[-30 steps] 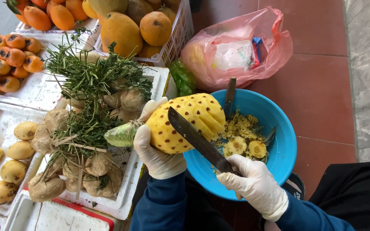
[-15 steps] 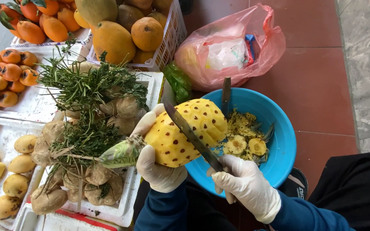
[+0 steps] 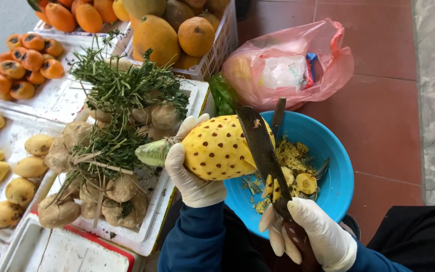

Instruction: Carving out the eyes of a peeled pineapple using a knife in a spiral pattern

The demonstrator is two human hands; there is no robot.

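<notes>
Over the blue bowl [image 3: 338,174], the left hand [image 3: 190,174] grips the peeled pineapple [image 3: 217,148], long axis sideways; the right hand [image 3: 313,234], closed around the knife [image 3: 260,146], lays its blade across the fruit's right end.

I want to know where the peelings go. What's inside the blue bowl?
The blue bowl holds yellow pineapple scraps and round cut pieces. A second knife leans in it. The pineapple, the big knife and the right hand hide the bowl's left part.

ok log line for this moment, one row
left hand: holds peeled pineapple | right hand: holds knife, blade on pineapple | below: blue bowl of scraps
</notes>
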